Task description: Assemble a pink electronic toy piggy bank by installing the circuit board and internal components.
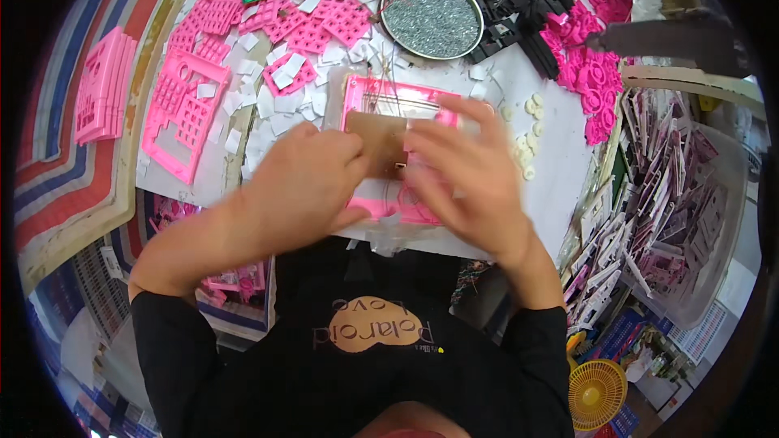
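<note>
Both hands work over a pink plastic frame (395, 126) at the middle of the surface (560, 170).

The left hand (304, 182) curls, fingertips pinching a tan card (376, 139) laid on the frame; the right hand (466, 174) hovers spread, blurred. Pink keypad pieces (268, 28) and a tray of screws (432, 19) crowd the far edge; bare room lies rightward.

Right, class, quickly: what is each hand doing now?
Left hand: fingers curled on the brown board.
Right hand: fingers spread over the pink housing; grip unclear.
</note>
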Demonstrator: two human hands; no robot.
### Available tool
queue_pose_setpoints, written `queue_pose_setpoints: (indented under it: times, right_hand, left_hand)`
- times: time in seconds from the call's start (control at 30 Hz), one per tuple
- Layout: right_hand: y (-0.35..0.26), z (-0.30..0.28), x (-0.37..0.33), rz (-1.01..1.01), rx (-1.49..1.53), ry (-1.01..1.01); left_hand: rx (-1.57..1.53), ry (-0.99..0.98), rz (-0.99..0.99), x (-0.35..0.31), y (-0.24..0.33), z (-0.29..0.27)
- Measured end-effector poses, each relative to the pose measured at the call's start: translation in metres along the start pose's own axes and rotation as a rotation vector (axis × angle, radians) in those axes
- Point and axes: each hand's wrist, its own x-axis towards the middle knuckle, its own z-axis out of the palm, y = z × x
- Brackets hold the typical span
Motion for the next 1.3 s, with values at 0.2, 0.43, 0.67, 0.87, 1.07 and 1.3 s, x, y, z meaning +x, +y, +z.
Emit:
queue_pose_setpoints:
  times: [0.2, 0.43, 0.67, 0.87, 1.07, 1.3]
  right_hand:
    - [0.073, -0.109, -0.001, 0.093, -0.106, 1.193]
    - [0.085, -0.078, 0.025, 0.138, 0.993, 0.620]
    - [0.067, -0.058, 0.045, 0.252, 0.928, 0.712]
    - [0.057, -0.051, 0.054, 0.286, 0.890, 0.651]
    - [0.039, -0.045, 0.060, 0.341, 0.901, 0.645]
    - [-0.017, -0.028, 0.026, 0.088, 1.334, 0.554]
  left_hand:
    - [0.157, 0.499, 0.023, 0.144, -0.062, -0.034]
    - [0.462, 0.230, -0.061, 0.199, -0.094, -0.006]
    - [0.385, 0.381, 0.024, 0.200, -0.092, -0.003]
    - [0.343, 0.447, -0.050, 0.207, -0.093, -0.011]
    - [0.122, 0.588, -0.008, 0.159, -0.064, -0.037]
    - [-0.277, 0.493, 0.090, 0.029, 0.012, 0.022]
